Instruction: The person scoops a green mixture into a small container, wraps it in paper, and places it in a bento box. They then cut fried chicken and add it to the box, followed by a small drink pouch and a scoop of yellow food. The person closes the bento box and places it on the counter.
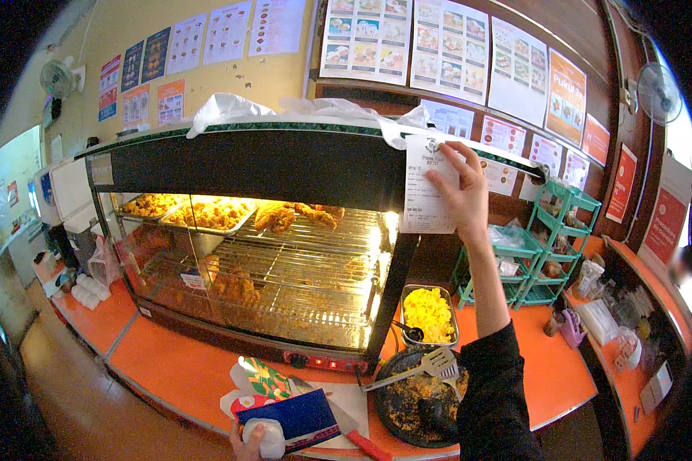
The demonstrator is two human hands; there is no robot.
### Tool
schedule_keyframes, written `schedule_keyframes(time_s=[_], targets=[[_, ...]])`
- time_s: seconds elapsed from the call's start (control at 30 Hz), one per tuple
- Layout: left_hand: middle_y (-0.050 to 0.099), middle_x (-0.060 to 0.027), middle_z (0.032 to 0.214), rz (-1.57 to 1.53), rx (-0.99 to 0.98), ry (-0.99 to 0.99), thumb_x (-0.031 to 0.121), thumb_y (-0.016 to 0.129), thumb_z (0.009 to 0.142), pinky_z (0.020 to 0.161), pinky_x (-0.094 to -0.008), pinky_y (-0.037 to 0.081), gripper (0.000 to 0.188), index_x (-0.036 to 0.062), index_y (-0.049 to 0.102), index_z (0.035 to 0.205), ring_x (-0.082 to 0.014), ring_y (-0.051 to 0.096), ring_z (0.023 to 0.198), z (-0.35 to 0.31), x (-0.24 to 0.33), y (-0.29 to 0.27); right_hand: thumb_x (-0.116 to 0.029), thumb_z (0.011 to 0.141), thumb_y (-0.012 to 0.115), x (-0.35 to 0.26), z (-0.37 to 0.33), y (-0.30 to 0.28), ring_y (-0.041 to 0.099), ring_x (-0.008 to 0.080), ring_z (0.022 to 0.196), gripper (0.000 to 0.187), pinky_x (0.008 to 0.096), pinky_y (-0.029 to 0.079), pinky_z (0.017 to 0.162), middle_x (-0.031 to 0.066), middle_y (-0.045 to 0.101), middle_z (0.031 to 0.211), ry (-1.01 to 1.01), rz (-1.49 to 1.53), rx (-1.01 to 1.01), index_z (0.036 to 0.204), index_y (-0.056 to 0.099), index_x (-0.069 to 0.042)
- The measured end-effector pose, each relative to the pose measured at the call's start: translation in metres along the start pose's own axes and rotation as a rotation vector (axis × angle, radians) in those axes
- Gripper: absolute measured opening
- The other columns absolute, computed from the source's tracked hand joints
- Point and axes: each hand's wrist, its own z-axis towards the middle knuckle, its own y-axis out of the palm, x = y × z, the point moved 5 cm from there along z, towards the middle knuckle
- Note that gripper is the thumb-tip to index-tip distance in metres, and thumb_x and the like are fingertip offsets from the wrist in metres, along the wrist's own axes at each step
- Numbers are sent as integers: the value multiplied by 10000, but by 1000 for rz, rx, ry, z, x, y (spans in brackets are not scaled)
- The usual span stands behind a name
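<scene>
At seven o'clock, nearest the lower edge, the left hand (246, 444) appears closed around a white rounded bundle (271, 438), keeping it against a dark-blue carton (304, 419); exactly how the fingers sit beneath is hidden. Just beyond, toward eleven from the carton, lies a green-and-yellow patterned wrapper (265, 379). At five o'clock a black pan (387, 407) holds crumbs, with a slotted turner (438, 363) across it.

Farther off, between four and five, stands a tray of yellow food (428, 311). At two o'clock the right hand (465, 192) is raised to a printed paper slip (423, 206), thumb and fingers spread on its right side; whether it is pinched or only pressed flat I cannot tell. The slip hangs upright at the upper right corner of the glass-fronted warmer (284, 169), which spans from nine o'clock inward.

The step in hand looks like handling or reading that slip while the left holds the packing. Any next move seems to call for light fingers on the thin paper and a steady left hold. At three o'clock, behind, stands a green rack (559, 219).
</scene>
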Motion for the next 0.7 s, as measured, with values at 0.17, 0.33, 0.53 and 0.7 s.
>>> schedule_keyframes(time_s=[0.17, 0.33, 0.53, 0.7], targets=[[539, -109, 1085, 10, 11, 24, 179, 630, 796, 789, -309, 469, 511, -8, 434, 1229, -200, 543, 933, -3, 6, -1, -151, 756, 672, 4, 19, -9, 563, 189, 976, 382, 288, 460, 821, 98, 578, 1120, 313, 207, -197, 1104, 597, -14], [554, -107, 1046, 32, 60, 60, 181, 633, 805, 754, -311, 468, 440, -2, 497, 1181, -202, 547, 901, -1, -11, -9, -323, 833, 559, -15, 35, -6, 564, 375, 917, 360, 386, 435, 858, 187, 607, 970, -14, -302, -292, 985, 627, -4], [559, -130, 1009, 104, 44, -126, 246, 683, 710, 697, -329, 504, 645, -6, 399, 1231, -229, 579, 837, 9, -39, -23, -338, 893, 461, -19, 26, 6, 478, 395, 1043, 394, 431, 391, 902, 249, 474, 1131, -73, -341, -245, 1059, 572, 1], [564, -131, 999, 76, 124, -130, 233, 692, 707, 687, -331, 503, 623, -19, 413, 1203, -228, 577, 827, -5, -28, -13, -247, 908, 480, -13, -24, -26, 535, 252, 956, 383, 334, 444, 808, 171, 501, 1073, 34, -23, 315, 1220, 462, -24]])
